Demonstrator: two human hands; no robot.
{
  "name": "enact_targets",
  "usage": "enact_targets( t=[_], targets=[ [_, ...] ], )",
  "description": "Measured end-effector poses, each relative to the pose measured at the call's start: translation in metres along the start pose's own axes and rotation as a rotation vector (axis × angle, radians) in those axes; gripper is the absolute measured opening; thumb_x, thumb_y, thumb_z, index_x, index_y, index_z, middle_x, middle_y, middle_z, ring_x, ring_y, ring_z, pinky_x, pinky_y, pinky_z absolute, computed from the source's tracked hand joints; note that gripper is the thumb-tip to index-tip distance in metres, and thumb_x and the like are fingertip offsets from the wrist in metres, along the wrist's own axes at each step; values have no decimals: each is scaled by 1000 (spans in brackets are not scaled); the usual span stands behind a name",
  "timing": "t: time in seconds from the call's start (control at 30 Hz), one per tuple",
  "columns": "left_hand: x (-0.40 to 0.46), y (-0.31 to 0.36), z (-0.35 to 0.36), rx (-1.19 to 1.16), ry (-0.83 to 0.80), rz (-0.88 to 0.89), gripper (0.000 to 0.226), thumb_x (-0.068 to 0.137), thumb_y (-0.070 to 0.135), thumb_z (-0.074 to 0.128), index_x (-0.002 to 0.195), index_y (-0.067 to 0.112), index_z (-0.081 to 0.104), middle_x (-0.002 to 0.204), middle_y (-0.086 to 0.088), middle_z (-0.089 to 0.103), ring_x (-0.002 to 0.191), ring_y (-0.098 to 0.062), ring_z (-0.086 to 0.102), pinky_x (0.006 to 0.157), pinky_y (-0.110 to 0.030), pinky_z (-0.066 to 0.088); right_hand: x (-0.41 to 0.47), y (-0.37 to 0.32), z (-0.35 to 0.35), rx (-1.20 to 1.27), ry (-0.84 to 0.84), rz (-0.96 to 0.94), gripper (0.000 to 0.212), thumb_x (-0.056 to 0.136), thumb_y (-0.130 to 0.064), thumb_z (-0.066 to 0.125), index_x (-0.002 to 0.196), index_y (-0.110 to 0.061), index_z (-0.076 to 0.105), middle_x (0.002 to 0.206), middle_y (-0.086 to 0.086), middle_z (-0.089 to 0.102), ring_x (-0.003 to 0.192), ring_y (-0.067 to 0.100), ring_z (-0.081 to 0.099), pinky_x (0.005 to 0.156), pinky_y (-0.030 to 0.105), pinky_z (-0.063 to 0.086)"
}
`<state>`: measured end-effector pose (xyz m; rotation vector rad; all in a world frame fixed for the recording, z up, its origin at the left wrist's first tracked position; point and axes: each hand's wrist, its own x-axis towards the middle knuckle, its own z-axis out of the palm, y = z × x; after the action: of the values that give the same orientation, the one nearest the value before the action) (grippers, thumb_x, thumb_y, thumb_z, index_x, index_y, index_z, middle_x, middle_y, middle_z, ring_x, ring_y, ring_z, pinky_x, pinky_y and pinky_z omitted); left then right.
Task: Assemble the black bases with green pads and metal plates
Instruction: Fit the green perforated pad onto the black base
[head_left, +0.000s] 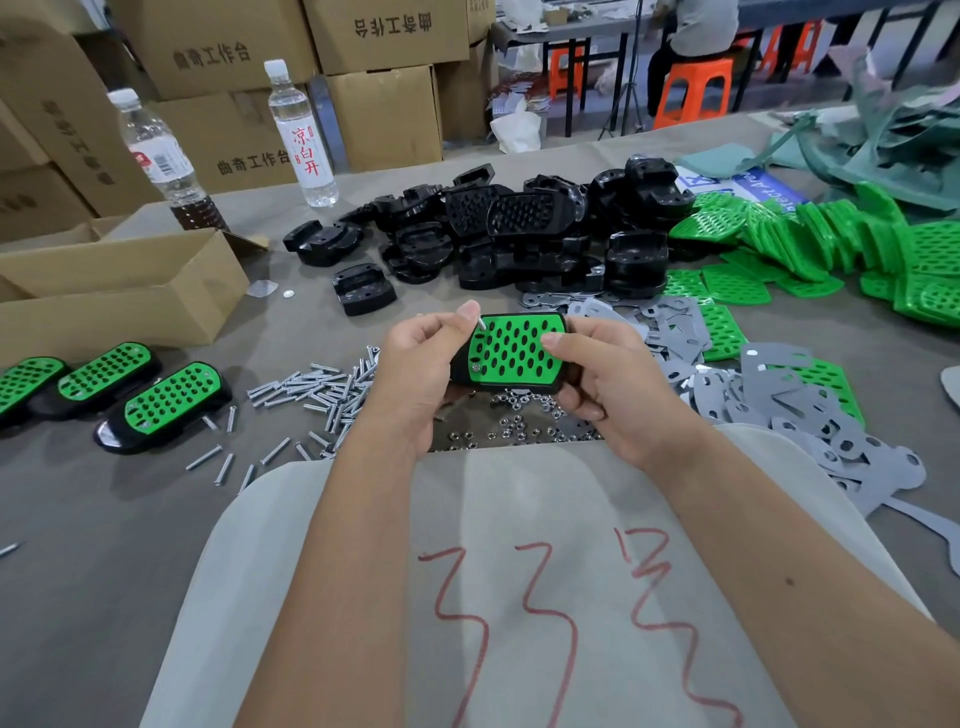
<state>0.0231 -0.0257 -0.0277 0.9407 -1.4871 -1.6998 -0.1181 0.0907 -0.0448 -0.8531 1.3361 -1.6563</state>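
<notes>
both forearms reach forward over the near table (130, 545) edge, hands raised just above it. left hand (415, 374) curled, thumb and forefinger pinching a small silver screw (482, 324) at the far-left corner of the piece. right hand (597, 379) wraps the right end, thumb pressed on the green face, fingers closed underneath. held item: one black plastic base with a perforated green pad (511, 351) seated on top; a screw head shows at its near-left corner. green face tilted up toward the camera, long axis running left to right. below it lie loose silver nuts (519, 421). three finished black-and-green units (109, 387) lie at left; heap of black bases (519, 234) far centre; grey metal plates (779, 405) right.
</notes>
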Motion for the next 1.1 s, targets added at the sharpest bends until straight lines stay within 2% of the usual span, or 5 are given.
enact_targets(
  t=[0.13,0.43,0.6,0.97,1.1],
  targets=[
    [2,-1,-1,-7,-12,-14,26,98,35,69,91,10,71,82,-7,79,77,-23,74,80,-46,62,0,1,0,-13,12,3,12,103,-12,57,104,-9,68,88,8,73,47,10,42,35,15,23],
    [2,0,-2,-10,-50,-27,32,98,41,68,93,10,72,91,-10,80,85,-24,76,76,-39,62,-1,1,1,-62,22,-30,11,98,-18,59,99,-16,70,85,4,73,50,12,43,38,15,26],
    [3,-2,6,28,36,7,28,99,36,69,88,10,68,84,-9,77,75,-23,72,58,-31,57,0,0,2,-65,24,-29,14,104,-12,55,101,-14,69,83,5,70,50,12,42,37,16,23],
    [6,-6,10,56,216,110,21,94,27,76,83,11,68,83,-7,71,78,-21,65,72,-46,59,3,7,6,-174,61,-100,14,106,-16,57,109,-13,70,80,-1,70,52,10,51,42,16,37],
    [4,-4,11,159,259,229,21,96,32,73,84,14,71,76,4,69,67,-6,60,63,-27,53,4,10,7,-253,78,-126,16,107,-16,55,114,-17,69,81,-1,70,54,9,54,43,20,40]
  ],
)
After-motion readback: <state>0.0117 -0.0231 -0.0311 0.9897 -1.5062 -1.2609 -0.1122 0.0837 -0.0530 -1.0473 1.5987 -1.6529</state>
